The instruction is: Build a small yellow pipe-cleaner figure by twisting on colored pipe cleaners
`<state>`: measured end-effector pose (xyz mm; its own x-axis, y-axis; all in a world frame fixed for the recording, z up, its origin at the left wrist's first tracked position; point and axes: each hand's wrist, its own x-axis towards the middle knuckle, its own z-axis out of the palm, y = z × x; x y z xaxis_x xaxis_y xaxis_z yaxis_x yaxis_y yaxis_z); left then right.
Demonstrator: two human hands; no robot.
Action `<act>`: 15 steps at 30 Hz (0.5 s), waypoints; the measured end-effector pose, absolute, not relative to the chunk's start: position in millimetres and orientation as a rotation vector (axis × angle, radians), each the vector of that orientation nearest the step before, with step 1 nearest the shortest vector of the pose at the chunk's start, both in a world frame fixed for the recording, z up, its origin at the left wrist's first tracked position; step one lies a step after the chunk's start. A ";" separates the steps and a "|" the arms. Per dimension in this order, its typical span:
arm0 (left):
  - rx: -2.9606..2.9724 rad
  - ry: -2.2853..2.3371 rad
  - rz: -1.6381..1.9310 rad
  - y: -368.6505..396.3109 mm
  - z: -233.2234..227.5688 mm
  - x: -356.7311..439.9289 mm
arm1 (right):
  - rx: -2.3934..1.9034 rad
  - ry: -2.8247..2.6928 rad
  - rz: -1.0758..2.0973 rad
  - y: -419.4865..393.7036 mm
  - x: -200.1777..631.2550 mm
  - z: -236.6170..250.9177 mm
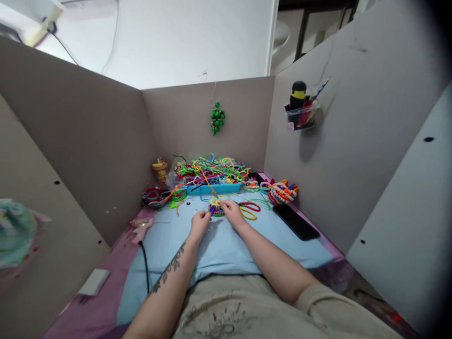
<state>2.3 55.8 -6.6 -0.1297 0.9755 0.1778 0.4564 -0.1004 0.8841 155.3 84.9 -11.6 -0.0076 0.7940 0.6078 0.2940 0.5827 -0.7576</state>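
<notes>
In the head view my left hand [200, 222] is closed, its thumb and fingers pinching a small purple piece [212, 210]. My right hand [231, 212] is closed too, with its fingertips on the yellow part of a small multicoloured cord piece [216, 202]. Both hands meet low over the blue cloth [226, 254], nearly touching. The fingers partly cover the cord piece, so its exact form is hard to make out. An orange cord [208, 181] runs from the pile behind down to it. Just right of my right hand lie scissors [251, 207] with red and yellow handles.
Behind, a blue tray [215, 189] is heaped with colourful cords [215, 167]. A glue gun [142, 230] lies left, a black phone [295, 222] right. Finished-looking cord bundles [281, 192] sit back right. Grey panels [208, 122] enclose the table; a small holder [300, 115] hangs on one.
</notes>
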 end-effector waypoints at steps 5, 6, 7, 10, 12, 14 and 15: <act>1.428 1.552 1.227 56.4 -6.2 2.3 | -0.996 -1.410 0.564 89.4 155.4 -15.2; 1.388 1.528 1.225 56.7 -6.1 2.4 | -1.010 -1.372 0.575 89.4 155.4 -15.5; 1.345 1.494 1.225 57.2 -6.0 2.6 | -1.021 -1.337 0.579 89.2 155.7 -15.6; 1.222 1.359 1.231 58.6 -5.2 3.0 | -1.041 -1.313 0.573 87.6 157.7 -14.9; 1.156 1.274 1.239 59.0 -4.5 3.2 | -1.037 -1.369 0.590 86.2 158.3 -14.6; 1.126 1.219 1.242 58.5 -3.6 3.6 | -0.996 -1.415 0.628 85.0 156.6 -15.1; 1.124 1.203 1.239 58.1 -3.2 3.7 | -0.967 -1.419 0.654 84.6 154.8 -15.6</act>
